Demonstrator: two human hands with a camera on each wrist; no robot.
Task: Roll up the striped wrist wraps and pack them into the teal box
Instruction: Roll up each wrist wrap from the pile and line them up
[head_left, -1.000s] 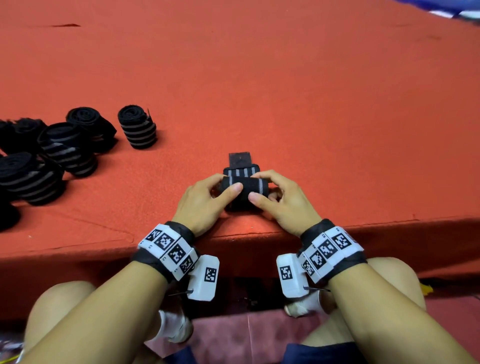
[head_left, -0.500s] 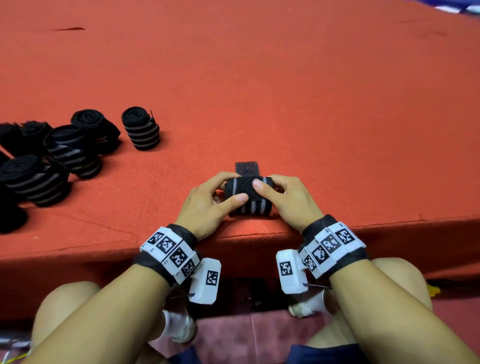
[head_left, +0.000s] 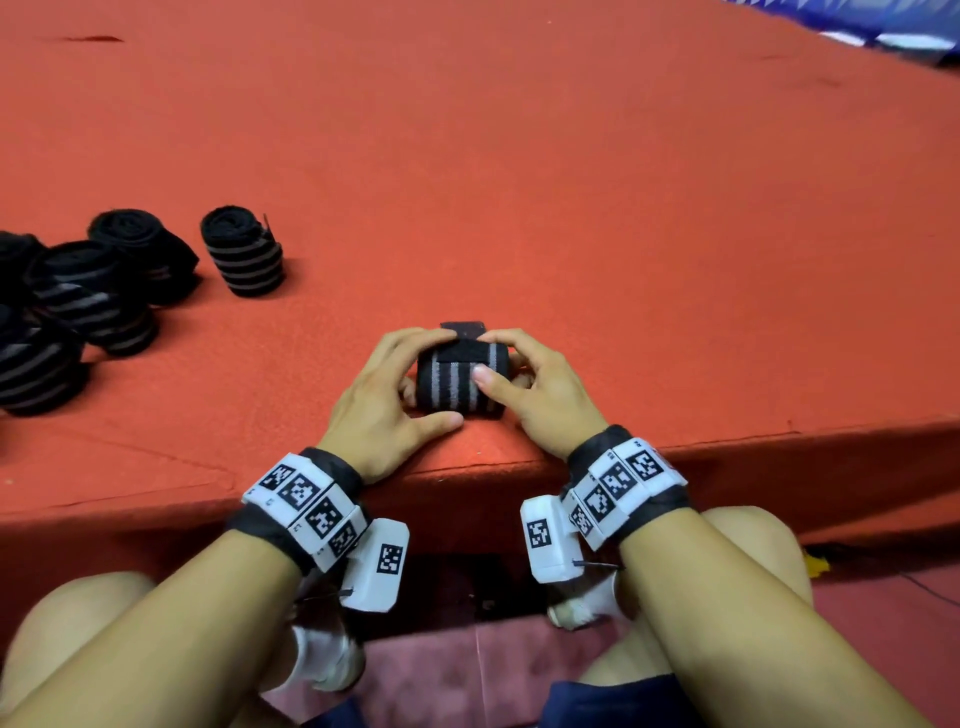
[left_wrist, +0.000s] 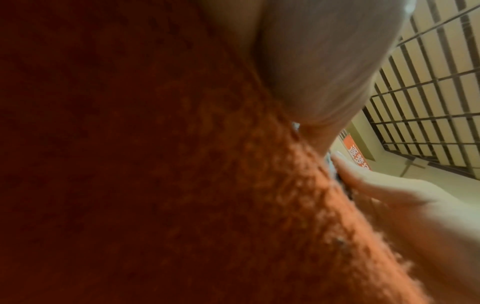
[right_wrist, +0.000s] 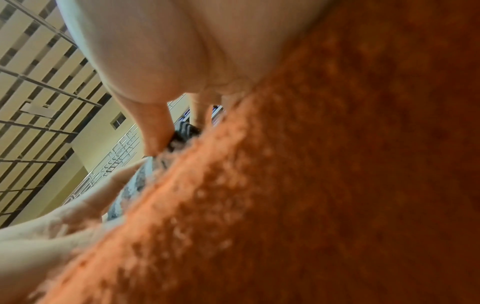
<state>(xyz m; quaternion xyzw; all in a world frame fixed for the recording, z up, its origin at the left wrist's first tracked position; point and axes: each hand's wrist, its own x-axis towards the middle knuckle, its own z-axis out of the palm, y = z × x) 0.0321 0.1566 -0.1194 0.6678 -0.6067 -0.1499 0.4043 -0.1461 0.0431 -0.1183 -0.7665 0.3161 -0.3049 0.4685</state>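
Red felt desk (head_left: 571, 208) carries, near its front edge, a soft, springy black grey-striped elastic wrist wrap roll (head_left: 460, 382), gripped by both the left hand (head_left: 382, 400) and right hand (head_left: 540, 395) at its ends, likely to unroll unless squeezed.

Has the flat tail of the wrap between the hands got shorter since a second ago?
Yes. The wrap has rolled away from the table edge, taking up the tail; only a short black tab still lies flat.

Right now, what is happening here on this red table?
A person is rolling a striped wrist wrap near the edge of the red table. The left hand and the right hand grip its two ends. Finished rolls stand to the left. No teal box is in view.
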